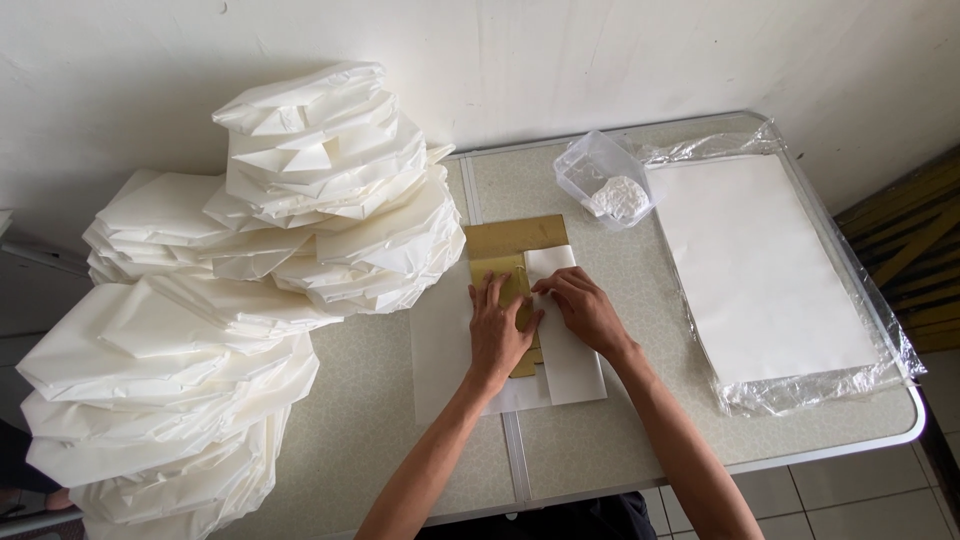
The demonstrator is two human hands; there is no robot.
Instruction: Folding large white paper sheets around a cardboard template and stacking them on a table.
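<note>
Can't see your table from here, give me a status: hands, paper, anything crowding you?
Left hand flat on gold template. Right hand pressing white sheet over it. Folded bag piles close at left.

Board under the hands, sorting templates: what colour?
Golden brown board, best seen in the head view.

Bright, soft, even daylight; faint shadows under the paper stacks (250,290); mild glare on the plastic wrap (890,340); sharp centre, slight wide-angle bending at the edges.
</note>
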